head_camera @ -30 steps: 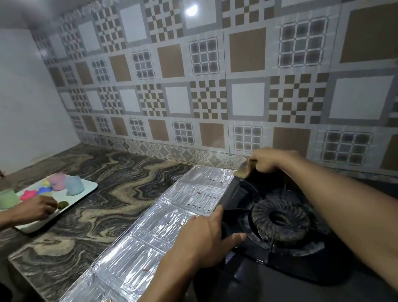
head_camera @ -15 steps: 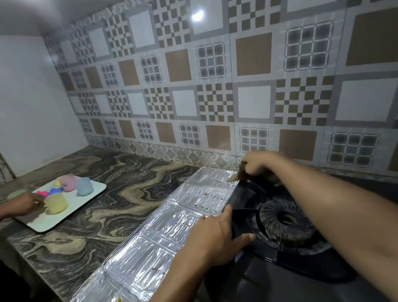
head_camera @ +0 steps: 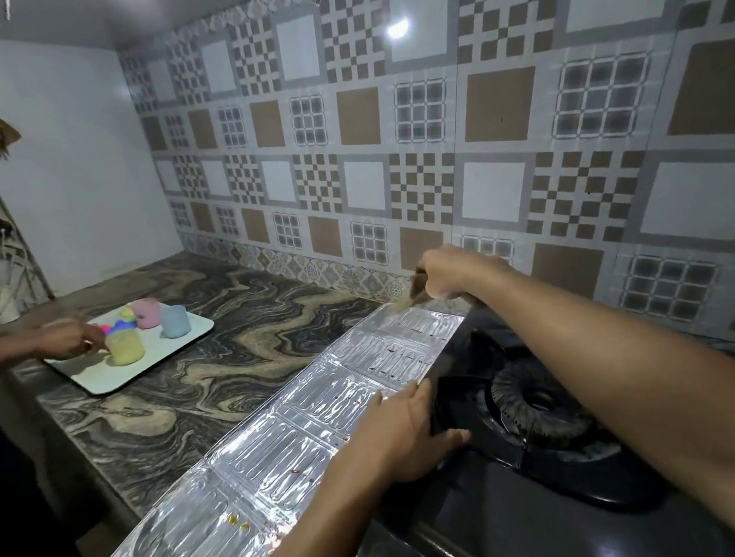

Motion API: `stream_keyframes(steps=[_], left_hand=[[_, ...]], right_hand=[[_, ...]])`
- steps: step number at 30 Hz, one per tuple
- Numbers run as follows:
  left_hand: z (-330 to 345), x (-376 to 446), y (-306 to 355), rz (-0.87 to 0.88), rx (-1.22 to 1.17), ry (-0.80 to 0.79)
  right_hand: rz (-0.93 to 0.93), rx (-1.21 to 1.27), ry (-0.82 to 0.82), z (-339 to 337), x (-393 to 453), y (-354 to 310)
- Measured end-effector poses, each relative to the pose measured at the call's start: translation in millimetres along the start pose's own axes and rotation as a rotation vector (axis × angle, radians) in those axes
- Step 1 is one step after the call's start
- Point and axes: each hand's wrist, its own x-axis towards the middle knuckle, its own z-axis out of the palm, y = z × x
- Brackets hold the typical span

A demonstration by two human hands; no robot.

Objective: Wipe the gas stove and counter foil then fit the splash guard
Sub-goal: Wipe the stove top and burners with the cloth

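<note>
Stage: we judge ourselves partway through the wiping; the fitting of the guard is not yet done.
Right hand (head_camera: 449, 273): at about 12 o'clock from the burner, at the far corner of the stove by the tiled wall (head_camera: 499, 133); its grip is clenched on a small brownish cloth or pad (head_camera: 420, 289), though we cannot tell exactly what the thing is.
Left hand (head_camera: 404, 435): at about 9 o'clock from the burner, laid palm-down with the fingers spread over the stove's left edge where it meets the foil; its grip is released, pressing and grasping nothing.
Stove: the black glass-topped gas stove (head_camera: 533, 517) with its dark ring burner (head_camera: 541, 405) fills the lower right of the view; the top looks glossy, but we cannot tell whether all of it is wiped.
Foil: the long embossed silver foil panel (head_camera: 282, 445) lies flat on the dark marbled stone bench (head_camera: 212, 349), just beside the stove at its 9 o'clock side, running from near us to the wall.
Left to do on the foil: small reddish specks and yellowish spots show on it, the yellow ones thickest at the near end, so we judge this wiping unfinished.
Splash guard: nothing stands upright around the stove; if the flat foil panel is the guard, it is yet to be raised.
Elsewhere: at 9 o'clock, well apart, another person's hand (head_camera: 66, 340) works at a pale rectangular tray (head_camera: 151, 368) carrying pastel lumps; no part of our task.
</note>
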Motion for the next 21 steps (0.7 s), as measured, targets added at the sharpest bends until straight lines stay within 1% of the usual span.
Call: stream_keyframes(steps=[2, 4, 5, 7, 9, 12, 14, 16, 17, 19, 21], left_hand=[[1.1, -5.9, -4.4, -0.022, 0.020, 0.003], [-1.0, -11.2, -6.8, -0.048, 0.065, -0.001], [-2.4, -14.2, -6.7, -0.062, 0.090, -0.012], [-3.4, -17.5, -6.4, -0.075, 0.130, -0.038], [-3.4, -21.0, -4.6, -0.086, 0.144, -0.049], [-2.7, -24.3, -1.6, -0.120, 0.148, -0.055], [-1.9, -27.2, -1.8, -0.146, 0.172, -0.053], [-2.0, -31.7, -2.7, -0.156, 0.191, -0.041], [-3.7, -34.2, -2.6, -0.160, 0.192, -0.037], [-6.7, -39.5, -1.1, -0.169, 0.193, -0.040], [-6.7, -43.6, 1.3, -0.176, 0.200, -0.050]], right_hand=[[0.032, -0.120, -0.093, 11.2, -4.5, -2.1], [0.021, -0.265, -0.231, 23.0, -11.3, -8.2], [0.002, -0.335, -0.274, 27.7, -15.8, -12.7], [-0.041, -0.417, -0.286, 33.3, -22.5, -22.4], [-0.065, -0.419, -0.323, 34.7, -23.8, -32.8], [-0.088, -0.378, -0.460, 38.4, -25.4, -50.0], [-0.133, -0.398, -0.483, 35.3, -30.1, -55.9], [-0.163, -0.319, -0.502, 26.0, -32.5, -51.0], [-0.169, -0.254, -0.477, 19.8, -32.2, -45.0], [-0.163, -0.141, -0.311, 9.5, -32.7, -32.1], [-0.130, -0.137, -0.153, 7.9, -35.2, -23.5]])
